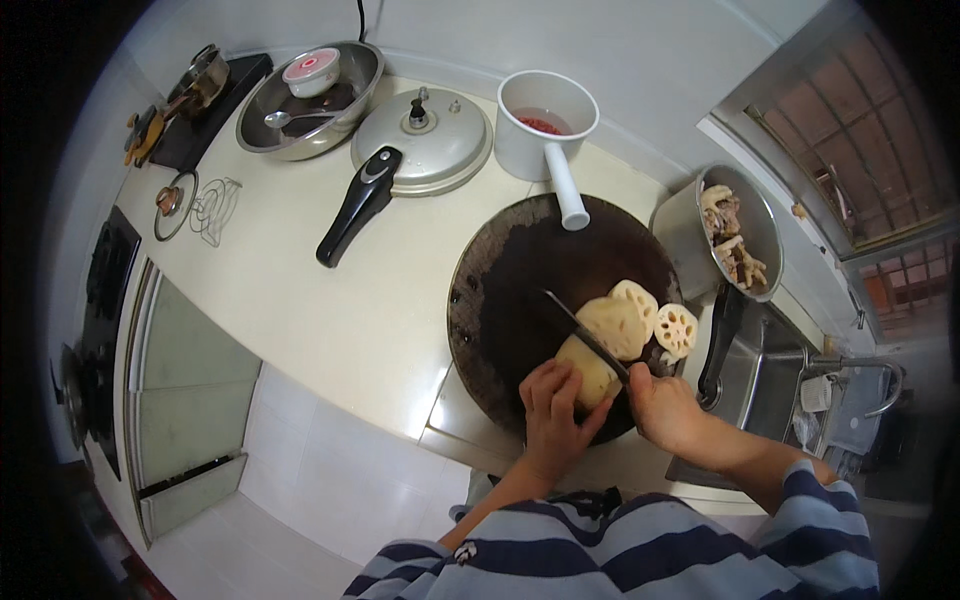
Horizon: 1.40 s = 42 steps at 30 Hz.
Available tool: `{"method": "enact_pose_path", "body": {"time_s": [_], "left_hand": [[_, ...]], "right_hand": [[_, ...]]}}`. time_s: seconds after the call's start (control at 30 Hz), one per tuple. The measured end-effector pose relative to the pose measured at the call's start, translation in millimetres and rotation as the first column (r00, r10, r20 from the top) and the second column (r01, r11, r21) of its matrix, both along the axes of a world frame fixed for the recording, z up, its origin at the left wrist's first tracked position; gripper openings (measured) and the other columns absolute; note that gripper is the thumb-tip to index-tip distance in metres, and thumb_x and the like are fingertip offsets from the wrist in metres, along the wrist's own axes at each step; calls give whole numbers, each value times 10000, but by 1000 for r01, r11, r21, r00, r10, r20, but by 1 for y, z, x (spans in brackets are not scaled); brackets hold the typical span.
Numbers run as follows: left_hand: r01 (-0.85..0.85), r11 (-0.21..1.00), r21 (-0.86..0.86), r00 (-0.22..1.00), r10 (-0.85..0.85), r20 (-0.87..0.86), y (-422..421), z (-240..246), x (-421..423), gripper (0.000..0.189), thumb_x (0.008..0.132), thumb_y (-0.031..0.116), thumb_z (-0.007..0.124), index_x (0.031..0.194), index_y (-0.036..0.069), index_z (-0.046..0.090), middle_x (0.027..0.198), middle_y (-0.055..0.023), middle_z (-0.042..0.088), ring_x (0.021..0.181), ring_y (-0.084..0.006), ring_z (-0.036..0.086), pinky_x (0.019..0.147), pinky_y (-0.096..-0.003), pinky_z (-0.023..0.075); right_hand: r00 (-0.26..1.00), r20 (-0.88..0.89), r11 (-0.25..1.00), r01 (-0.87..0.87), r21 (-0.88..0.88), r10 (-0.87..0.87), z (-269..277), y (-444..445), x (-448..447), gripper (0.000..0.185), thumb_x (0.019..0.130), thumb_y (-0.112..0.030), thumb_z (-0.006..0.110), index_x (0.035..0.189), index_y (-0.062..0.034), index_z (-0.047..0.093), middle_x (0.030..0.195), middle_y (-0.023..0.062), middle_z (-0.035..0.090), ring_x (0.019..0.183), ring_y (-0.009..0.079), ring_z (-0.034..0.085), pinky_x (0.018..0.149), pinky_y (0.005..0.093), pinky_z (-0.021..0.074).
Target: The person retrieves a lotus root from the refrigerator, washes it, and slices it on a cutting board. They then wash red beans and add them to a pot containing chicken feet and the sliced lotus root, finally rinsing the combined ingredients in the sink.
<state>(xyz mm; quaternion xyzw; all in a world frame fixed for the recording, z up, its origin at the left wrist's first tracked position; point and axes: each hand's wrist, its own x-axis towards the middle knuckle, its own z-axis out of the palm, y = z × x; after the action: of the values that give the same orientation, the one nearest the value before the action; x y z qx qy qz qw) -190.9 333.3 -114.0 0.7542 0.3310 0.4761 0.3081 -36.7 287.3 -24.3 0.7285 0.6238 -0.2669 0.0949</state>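
On a round, dark wooden chopping board lies a piece of lotus root, and my left hand grips its near end. My right hand is closed around a kitchen knife, whose blade stands against the root's cut end. Beyond the blade a pale lotus root slice leans away, partly covering another slice with holes. A separate slice rests at the board's right rim. The knife's handle is mostly hidden in my fist.
A white saucepan with red bits in liquid stands behind, its handle reaching over the board. At right is a pressure cooker pot holding meat pieces, beside a steel sink. Leftward lie the pressure cooker lid and a steel basin.
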Motion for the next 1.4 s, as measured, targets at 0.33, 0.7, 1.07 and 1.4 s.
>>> {"method": "enact_pose_path", "body": {"time_s": [0.33, 0.7, 1.07, 1.4], "left_hand": [[14, 995, -95, 999, -9, 52, -3, 7, -8, 597, 675, 226, 805, 1136, 45, 472, 1167, -180, 417, 1082, -359, 414, 910, -456, 373], [150, 985, 86, 979, -160, 123, 13, 0, -25, 497, 637, 22, 688, 1080, 32, 463, 1117, -179, 469, 1030, -362, 472, 890, -435, 410], [124, 984, 127, 979, -142, 144, 13, 3, -18, 459, 690, 46, 738, 1081, 32, 498, 1109, -152, 509, 1023, -345, 501, 875, -423, 430], [88, 991, 105, 992, -97, 83, 9, 2, -15, 442, 672, 67, 736, 1064, 10, 541, 1106, -155, 517, 1021, -363, 493, 873, -437, 434]], "right_hand": [[998, 31, 932, 31, 360, -45, 38, -21, 7, 193, 907, -133, 509, 1026, -32, 396, 599, 191, 577, 570, 408, 585, 502, 494, 449], [991, 136, 973, -23, 231, -9, 94, -65, -50, 280, 821, -41, 541, 1057, -9, 394, 615, 167, 578, 531, 373, 579, 475, 460, 453], [979, 202, 959, -68, 275, 11, 95, -70, -55, 206, 799, -3, 494, 985, 40, 417, 652, 174, 584, 545, 358, 598, 478, 447, 476], [986, 164, 999, -43, 28, 38, 105, -47, -50, 265, 762, -44, 548, 934, 23, 357, 581, 207, 570, 549, 407, 590, 484, 487, 469]]}}
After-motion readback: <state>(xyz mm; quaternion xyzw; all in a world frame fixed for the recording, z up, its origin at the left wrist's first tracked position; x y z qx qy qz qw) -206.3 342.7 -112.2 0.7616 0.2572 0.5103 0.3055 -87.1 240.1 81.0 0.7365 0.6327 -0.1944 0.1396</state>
